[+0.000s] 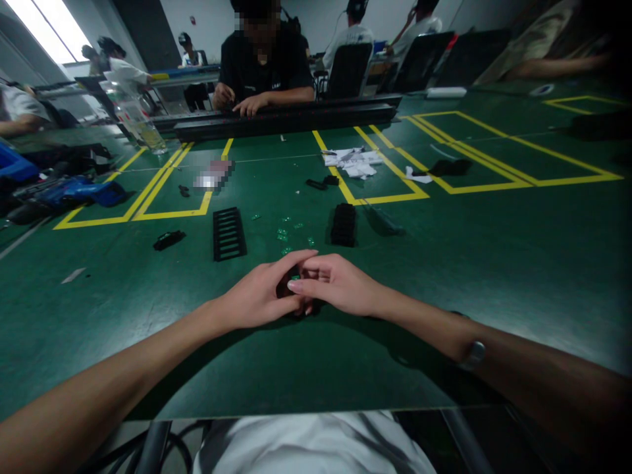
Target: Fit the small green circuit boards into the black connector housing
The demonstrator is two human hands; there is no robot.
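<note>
Green tabletop (469,263) marked with yellow tape lines (390,199) fills most of the head view, with people seated and black chairs (349,72) behind it. Across the table, a co-worker in a black shirt (291,66) rests both hands at a long black bar (296,118). Near the table's front edge, the left hand (259,294) and right hand (343,286) meet, fingers curled inward around a small green piece (295,278); the right thumb lies at it, but I cannot tell which hand grips it. Just beyond are scattered green bits (282,234), between a slotted black frame (240,234) on the left and a black block (343,225) on the right. Crumpled white paper (353,160) lies farther back; a clear bottle (133,118) leans at far left.
</note>
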